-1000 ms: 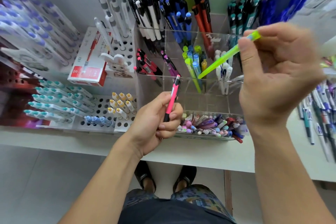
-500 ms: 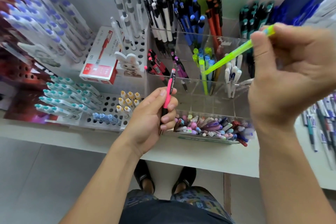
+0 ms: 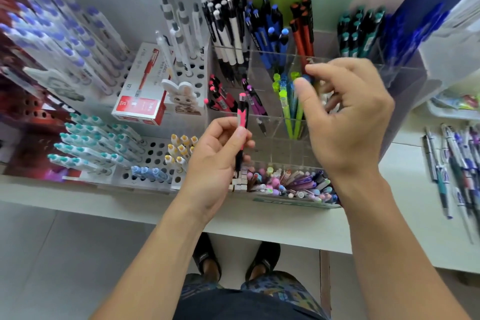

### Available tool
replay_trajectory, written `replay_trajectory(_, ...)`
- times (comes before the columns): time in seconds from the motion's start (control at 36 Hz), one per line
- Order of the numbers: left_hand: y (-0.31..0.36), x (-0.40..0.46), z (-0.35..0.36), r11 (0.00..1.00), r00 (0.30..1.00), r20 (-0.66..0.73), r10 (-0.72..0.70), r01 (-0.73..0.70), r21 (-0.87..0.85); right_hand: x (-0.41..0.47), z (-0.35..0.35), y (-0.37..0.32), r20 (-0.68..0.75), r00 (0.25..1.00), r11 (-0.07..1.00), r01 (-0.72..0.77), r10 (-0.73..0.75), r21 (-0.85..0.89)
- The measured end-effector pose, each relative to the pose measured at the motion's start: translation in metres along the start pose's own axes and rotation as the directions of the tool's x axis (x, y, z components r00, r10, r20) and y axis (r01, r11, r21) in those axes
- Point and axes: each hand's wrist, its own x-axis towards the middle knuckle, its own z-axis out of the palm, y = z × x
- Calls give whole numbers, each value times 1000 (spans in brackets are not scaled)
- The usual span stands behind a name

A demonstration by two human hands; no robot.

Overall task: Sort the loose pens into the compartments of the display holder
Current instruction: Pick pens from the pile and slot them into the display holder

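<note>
My left hand (image 3: 215, 158) pinches a pink and black pen (image 3: 242, 114) upright in front of the clear acrylic display holder (image 3: 275, 148). Behind that pen is the compartment of pink and purple pens (image 3: 228, 101). My right hand (image 3: 348, 117) hovers over the middle compartment with relaxed, spread fingers and holds nothing. Just left of its thumb, the lime green pens (image 3: 284, 106) stand in that compartment with blue ones. A heap of loose pastel pens (image 3: 291, 184) fills the holder's low front tray.
Black-and-white, blue, orange and teal pens stand in the holder's back row (image 3: 262, 31). A white perforated rack (image 3: 153, 153) with teal and yellow pens, a red box (image 3: 141, 88) and a rabbit figure (image 3: 181, 97) sit to the left. More loose pens (image 3: 457, 163) lie at right.
My right hand has let go of the lime green pen, which now stands in the middle compartment, and its fingers have spread. My left hand has kept the pink pen and raised it slightly.
</note>
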Motion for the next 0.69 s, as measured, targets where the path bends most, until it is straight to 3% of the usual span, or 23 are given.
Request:
replay_trajectory(0.14,5,3,-1,972,986,-10,165,-161,171,-9,28,-36,414,896,956,-245,160,162)
replay_trajectory(0.22,13,2,-5,942,970,-35,239,-224,249,-6,35,-44,384,911,902,-284,149,325)
replay_trajectory(0.31,20,-5,-13,897,947,-102,303,-248,365,5,30,-49,188,972,873,-211,140,440)
replay_trajectory(0.42,21,-11,-29,831,943,-115,314,-214,514,19,35,-47,65,996,938,-85,67,337)
replay_trajectory(0.58,25,-9,-30,846,979,-1,206,-178,502,10,75,-52,260,962,993,-102,82,63)
replay_trajectory(0.69,23,-6,-29,869,981,24,194,-183,459,-1,94,-50,274,959,997,-73,71,-3)
